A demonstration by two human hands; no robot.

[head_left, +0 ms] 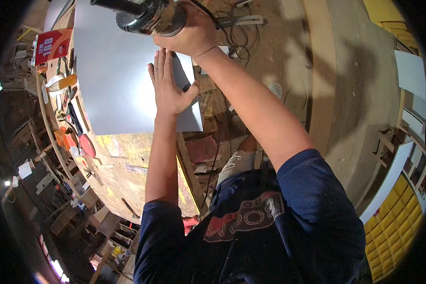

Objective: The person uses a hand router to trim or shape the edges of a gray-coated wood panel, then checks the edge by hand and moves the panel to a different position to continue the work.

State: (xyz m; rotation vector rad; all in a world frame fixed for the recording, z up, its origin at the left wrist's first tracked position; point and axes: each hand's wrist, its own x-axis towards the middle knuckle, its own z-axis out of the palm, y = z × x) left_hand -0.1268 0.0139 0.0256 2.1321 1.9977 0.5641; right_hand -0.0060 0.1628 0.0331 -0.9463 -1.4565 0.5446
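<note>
One black tool, long axis leftward, right fingers around it, left fingers outspread

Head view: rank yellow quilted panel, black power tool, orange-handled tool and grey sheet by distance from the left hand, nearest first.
From the left hand:
1. Grey sheet, directly under it.
2. Black power tool, beyond the fingertips, in the right hand.
3. Orange-handled tool, left, past the sheet's left edge.
4. Yellow quilted panel, far lower right.
</note>
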